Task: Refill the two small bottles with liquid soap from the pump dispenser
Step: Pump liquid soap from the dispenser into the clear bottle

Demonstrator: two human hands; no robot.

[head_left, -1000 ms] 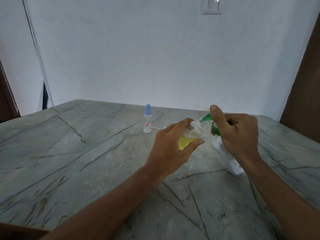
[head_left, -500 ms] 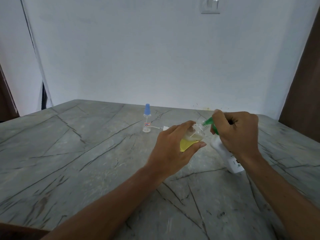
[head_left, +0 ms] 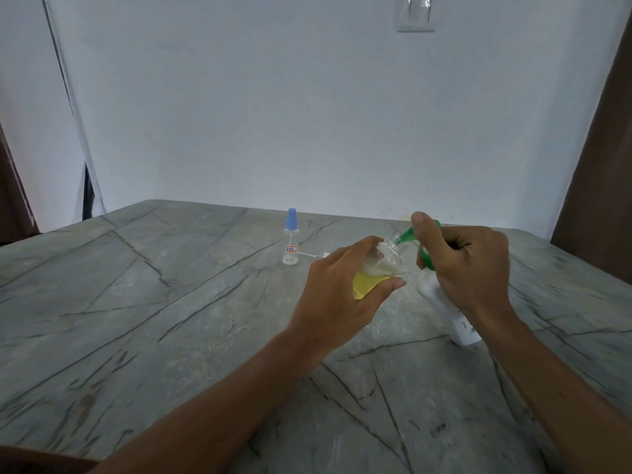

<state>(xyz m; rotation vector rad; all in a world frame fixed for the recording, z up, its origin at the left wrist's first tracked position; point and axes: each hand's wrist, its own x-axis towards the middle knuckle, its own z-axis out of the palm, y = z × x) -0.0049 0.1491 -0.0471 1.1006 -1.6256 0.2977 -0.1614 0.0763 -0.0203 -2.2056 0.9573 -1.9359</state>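
Note:
My left hand (head_left: 337, 295) grips a small clear bottle (head_left: 374, 273) that is tilted to the right and partly filled with yellow liquid soap topped with foam. Its open neck meets the green spout (head_left: 405, 237) of the white pump dispenser (head_left: 448, 309). My right hand (head_left: 468, 268) wraps the dispenser's green top, thumb on the pump head, and the dispenser leans left with its base on the table. A second small clear bottle with a blue cap (head_left: 291, 241) stands upright further back on the table.
The grey marble table (head_left: 154, 319) runs to a white wall with a light switch (head_left: 415, 12). A small white cap piece with a thin tube (head_left: 316, 256) lies behind my left hand. A brown door frame (head_left: 602, 165) stands at the right.
My right thumb pushed down on the pump head half a second ago and has come back up. The yellow soap and foam in the held bottle look slightly higher.

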